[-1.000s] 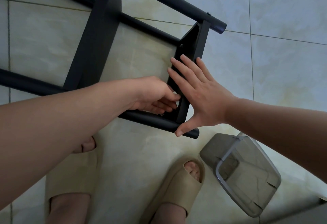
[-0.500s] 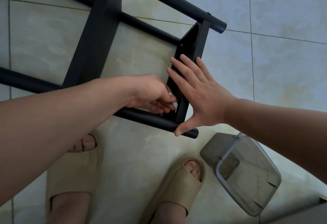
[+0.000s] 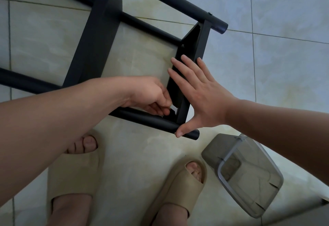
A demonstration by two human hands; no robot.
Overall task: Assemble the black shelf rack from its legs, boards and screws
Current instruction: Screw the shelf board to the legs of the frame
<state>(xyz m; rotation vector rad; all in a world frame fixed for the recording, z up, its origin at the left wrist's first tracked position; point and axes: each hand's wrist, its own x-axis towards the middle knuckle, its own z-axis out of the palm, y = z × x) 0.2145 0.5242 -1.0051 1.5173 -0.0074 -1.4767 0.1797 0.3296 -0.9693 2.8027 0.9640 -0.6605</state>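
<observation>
The black shelf rack (image 3: 99, 35) lies on the tiled floor, its round legs (image 3: 170, 2) running left to right with two flat boards between them. My right hand (image 3: 199, 92) presses flat, fingers straight, on the outer face of the end board (image 3: 195, 47), thumb touching the near leg (image 3: 151, 120). My left hand (image 3: 149, 97) reaches inside the frame at the near corner of that board and pinches a small silvery tool (image 3: 173, 109) at the joint. A screw head (image 3: 182, 45) shows higher on the board.
My two feet in beige slippers (image 3: 74, 168) stand on the pale tiles just below the rack. A translucent grey plastic container (image 3: 245, 177) sits on the floor at the lower right, under my right forearm.
My left hand has slid slightly down toward the near leg at the board's corner, and the silvery tool has turned in its fingers. The right hand and the rack have stayed put.
</observation>
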